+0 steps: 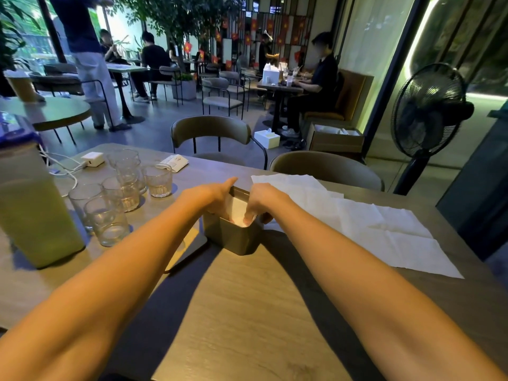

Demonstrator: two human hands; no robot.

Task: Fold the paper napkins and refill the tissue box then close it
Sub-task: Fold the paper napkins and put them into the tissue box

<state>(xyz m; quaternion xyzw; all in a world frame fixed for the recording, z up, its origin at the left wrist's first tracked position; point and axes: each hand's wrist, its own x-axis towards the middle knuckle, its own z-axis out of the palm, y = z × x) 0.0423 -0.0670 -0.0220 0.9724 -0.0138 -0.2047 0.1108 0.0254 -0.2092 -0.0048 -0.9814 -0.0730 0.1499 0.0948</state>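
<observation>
Both hands, left hand [217, 195] and right hand [261, 200], press fingers onto napkins [236, 213] inside the tissue box [233, 237].

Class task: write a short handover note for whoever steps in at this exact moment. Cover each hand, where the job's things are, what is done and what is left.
Left hand: on the left rim of the box, fingers curled inside.
Right hand: fingertips pushing white napkins down into the box.
Box: open, on the table, in front of you. A flat dark piece, perhaps the lid, lies to its left.
Done: some napkins are in the box.
Left: unfolded napkins lie spread on the right; fold them, load them, then close the box.
</observation>
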